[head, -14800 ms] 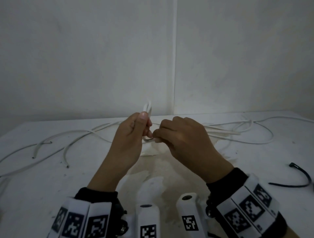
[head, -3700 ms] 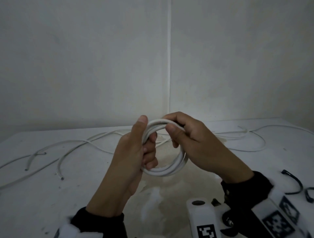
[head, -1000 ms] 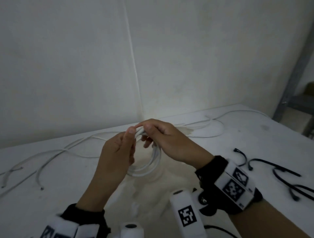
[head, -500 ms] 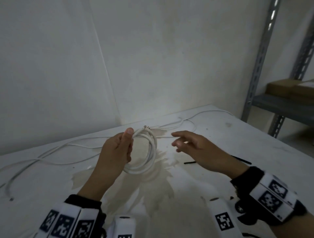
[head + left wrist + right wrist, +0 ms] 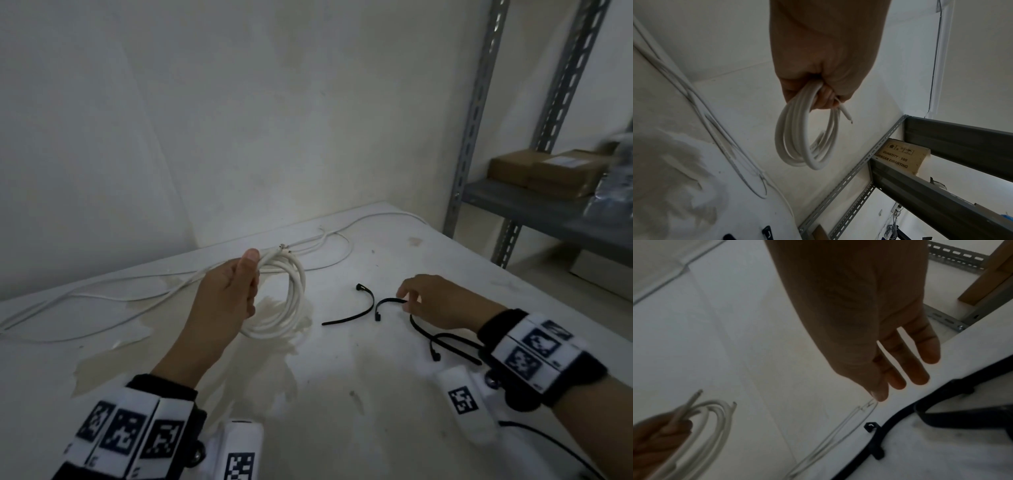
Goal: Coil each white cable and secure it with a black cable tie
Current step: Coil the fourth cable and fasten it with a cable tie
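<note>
We see the coiled cable held up over the table, left of centre. Loose cables trail behind it along the wall. Cable ties lie right of the coil, under the right hand. A shelf rack stands beyond the table's right edge, boxes on it.

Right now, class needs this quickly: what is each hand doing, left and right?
Left hand: grips the coiled white cable.
Right hand: open, holding nothing; fingers straight, reaching at the black cable ties on the table.
</note>
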Action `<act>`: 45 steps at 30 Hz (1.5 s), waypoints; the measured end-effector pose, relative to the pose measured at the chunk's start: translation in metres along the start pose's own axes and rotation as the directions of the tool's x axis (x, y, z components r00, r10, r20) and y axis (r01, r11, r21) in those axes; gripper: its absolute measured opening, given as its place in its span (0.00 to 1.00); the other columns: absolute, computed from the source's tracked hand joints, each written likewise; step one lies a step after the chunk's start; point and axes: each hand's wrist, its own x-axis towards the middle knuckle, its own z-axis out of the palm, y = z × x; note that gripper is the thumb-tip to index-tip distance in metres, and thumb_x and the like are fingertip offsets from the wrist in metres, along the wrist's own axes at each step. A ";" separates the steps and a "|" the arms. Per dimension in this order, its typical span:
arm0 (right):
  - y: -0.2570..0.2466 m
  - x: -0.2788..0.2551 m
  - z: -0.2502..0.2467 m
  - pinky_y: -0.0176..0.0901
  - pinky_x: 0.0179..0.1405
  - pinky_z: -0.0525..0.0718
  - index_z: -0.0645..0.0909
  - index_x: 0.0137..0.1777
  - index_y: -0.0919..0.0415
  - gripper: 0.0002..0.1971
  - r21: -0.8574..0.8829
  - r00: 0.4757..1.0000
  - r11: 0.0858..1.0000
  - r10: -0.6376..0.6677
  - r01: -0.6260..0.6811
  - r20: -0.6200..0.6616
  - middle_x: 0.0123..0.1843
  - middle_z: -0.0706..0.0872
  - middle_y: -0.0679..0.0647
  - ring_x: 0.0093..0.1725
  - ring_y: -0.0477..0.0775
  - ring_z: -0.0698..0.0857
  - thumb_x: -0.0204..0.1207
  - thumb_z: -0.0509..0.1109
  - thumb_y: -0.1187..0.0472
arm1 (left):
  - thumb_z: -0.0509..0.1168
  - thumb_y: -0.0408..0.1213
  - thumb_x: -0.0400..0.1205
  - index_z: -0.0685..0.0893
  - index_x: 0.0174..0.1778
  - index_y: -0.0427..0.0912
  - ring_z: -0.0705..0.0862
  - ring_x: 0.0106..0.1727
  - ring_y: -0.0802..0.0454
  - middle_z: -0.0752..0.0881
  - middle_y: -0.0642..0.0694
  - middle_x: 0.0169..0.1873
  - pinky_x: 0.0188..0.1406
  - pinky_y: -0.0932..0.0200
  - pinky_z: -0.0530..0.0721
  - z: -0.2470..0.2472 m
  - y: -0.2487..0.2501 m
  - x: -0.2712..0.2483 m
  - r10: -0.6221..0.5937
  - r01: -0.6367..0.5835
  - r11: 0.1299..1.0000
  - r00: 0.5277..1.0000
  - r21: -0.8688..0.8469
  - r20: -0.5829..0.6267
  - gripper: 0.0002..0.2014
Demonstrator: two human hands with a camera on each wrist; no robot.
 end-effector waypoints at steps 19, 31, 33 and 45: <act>-0.035 0.045 -0.002 0.42 0.42 0.70 0.68 0.40 0.58 0.07 -0.178 0.978 0.984 -0.044 0.007 -0.205 0.49 0.77 0.56 0.44 0.53 0.74 0.82 0.57 0.62 | 0.54 0.45 0.85 0.69 0.29 0.39 0.62 0.16 0.62 0.66 0.56 0.13 0.16 0.70 0.64 -0.028 -0.008 0.009 -0.032 0.032 0.996 0.999 -0.080 -0.001 0.19; -0.162 -0.009 0.002 0.26 0.29 0.73 0.78 0.43 0.57 0.03 0.329 0.853 0.822 -0.316 0.465 -0.415 0.35 0.81 0.50 0.27 0.40 0.76 0.78 0.66 0.62 | 0.53 0.45 0.85 0.70 0.27 0.40 0.64 0.15 0.63 0.68 0.56 0.12 0.16 0.70 0.67 -0.075 -0.012 -0.020 -0.041 0.023 0.990 0.991 -0.137 -0.127 0.21; -0.190 -0.024 0.007 0.23 0.31 0.73 0.80 0.43 0.55 0.03 0.418 0.821 0.731 -0.349 0.540 -0.452 0.33 0.81 0.48 0.27 0.37 0.77 0.77 0.67 0.63 | 0.53 0.45 0.85 0.69 0.26 0.40 0.64 0.15 0.62 0.68 0.56 0.13 0.16 0.70 0.66 -0.087 -0.013 -0.027 -0.037 0.016 0.991 0.986 -0.131 -0.160 0.21; -0.280 -0.049 0.052 0.26 0.15 0.69 0.68 0.40 0.55 0.13 0.711 0.911 0.570 -0.249 0.412 -0.328 0.26 0.80 0.55 0.14 0.39 0.75 0.69 0.70 0.69 | 0.51 0.46 0.84 0.73 0.29 0.48 0.71 0.22 0.60 0.71 0.53 0.21 0.23 0.67 0.68 -0.126 -0.023 -0.064 0.262 -0.190 0.953 0.908 0.236 -0.327 0.17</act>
